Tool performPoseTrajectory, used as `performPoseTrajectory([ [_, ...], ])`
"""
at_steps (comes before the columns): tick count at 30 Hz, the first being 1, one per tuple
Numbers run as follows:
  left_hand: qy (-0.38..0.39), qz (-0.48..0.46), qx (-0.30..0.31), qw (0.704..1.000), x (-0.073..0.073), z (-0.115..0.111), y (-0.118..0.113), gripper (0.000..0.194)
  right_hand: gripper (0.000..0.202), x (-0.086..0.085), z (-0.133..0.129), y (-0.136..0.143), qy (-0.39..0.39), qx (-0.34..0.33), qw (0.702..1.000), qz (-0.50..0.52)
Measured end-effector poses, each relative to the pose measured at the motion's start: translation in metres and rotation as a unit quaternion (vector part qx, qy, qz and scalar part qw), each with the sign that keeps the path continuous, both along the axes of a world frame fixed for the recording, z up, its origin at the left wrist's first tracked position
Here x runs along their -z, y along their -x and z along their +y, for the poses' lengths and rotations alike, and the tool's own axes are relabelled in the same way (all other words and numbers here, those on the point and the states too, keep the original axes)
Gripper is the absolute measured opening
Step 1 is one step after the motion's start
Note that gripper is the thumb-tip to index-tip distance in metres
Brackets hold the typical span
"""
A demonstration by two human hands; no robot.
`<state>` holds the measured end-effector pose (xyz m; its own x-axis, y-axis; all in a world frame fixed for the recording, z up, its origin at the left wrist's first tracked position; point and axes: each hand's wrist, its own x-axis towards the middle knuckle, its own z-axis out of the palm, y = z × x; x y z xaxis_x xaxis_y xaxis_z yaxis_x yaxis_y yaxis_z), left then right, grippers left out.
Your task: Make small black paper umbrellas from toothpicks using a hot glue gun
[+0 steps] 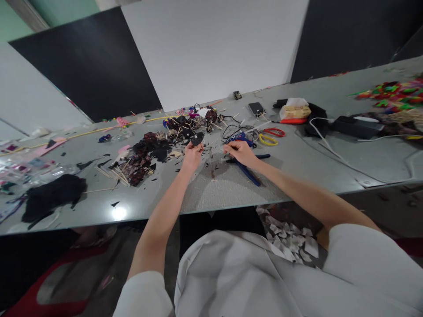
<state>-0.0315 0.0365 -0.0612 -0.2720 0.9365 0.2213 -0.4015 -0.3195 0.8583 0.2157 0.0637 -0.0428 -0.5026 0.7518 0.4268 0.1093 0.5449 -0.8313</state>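
Grey tabletop (201, 193), black-and-white wall panels (218, 48).

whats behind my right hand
A blue tool, apparently a glue gun, shows just beyond your right hand. The hand covers its near side; anything else tucked there is hidden.

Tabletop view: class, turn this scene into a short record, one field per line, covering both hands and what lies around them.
Surface: gray tabletop
Left hand: holds a small black piece
Right hand: fingertips together; anything pinched is too small to tell
Beside right hand: blue-handled pliers
Far side: smartphone
Near left forearm: thin wooden sticks
Floor: white scraps
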Motion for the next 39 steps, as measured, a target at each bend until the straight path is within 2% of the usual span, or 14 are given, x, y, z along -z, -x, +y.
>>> performPoseTrajectory([
  [3, 0.002, 0.036, -0.016, 0.999, 0.003, 0.003, -0.003, 0.027, 0.059, -0.001, -0.002, 0.001, 0.011, 0.001, 1.000, 0.000],
  [8, 0.012, 0.112, -0.068, 0.991, 0.001, 0.002, -0.008, 0.024, 0.066, -0.004, -0.006, 0.000, 0.008, 0.013, 0.999, -0.031],
  [13, -0.009, 0.251, -0.114, 0.961, -0.003, -0.006, -0.011, 0.028, 0.070, -0.008, -0.010, 0.000, -0.031, 0.026, 0.998, -0.057],
  [18, -0.026, 0.294, -0.108, 0.949, -0.002, -0.007, -0.011, 0.026, 0.066, -0.005, -0.005, 0.000, -0.065, 0.040, 0.996, -0.054],
  [24, -0.022, 0.279, -0.075, 0.957, 0.005, -0.001, -0.012, 0.016, 0.033, 0.001, 0.000, 0.004, -0.157, 0.034, 0.986, -0.054],
  [30, -0.040, 0.273, -0.034, 0.961, 0.006, -0.002, -0.013, 0.014, 0.034, 0.003, -0.001, 0.007, -0.126, 0.033, 0.991, -0.034],
  [34, -0.033, 0.279, -0.019, 0.959, 0.003, -0.003, -0.014, 0.019, 0.040, 0.003, -0.002, 0.005, -0.092, 0.006, 0.996, -0.009],
  [39, -0.040, 0.310, 0.012, 0.950, -0.001, -0.009, -0.018, 0.016, 0.079, 0.005, -0.006, 0.006, -0.140, -0.017, 0.990, -0.017],
])
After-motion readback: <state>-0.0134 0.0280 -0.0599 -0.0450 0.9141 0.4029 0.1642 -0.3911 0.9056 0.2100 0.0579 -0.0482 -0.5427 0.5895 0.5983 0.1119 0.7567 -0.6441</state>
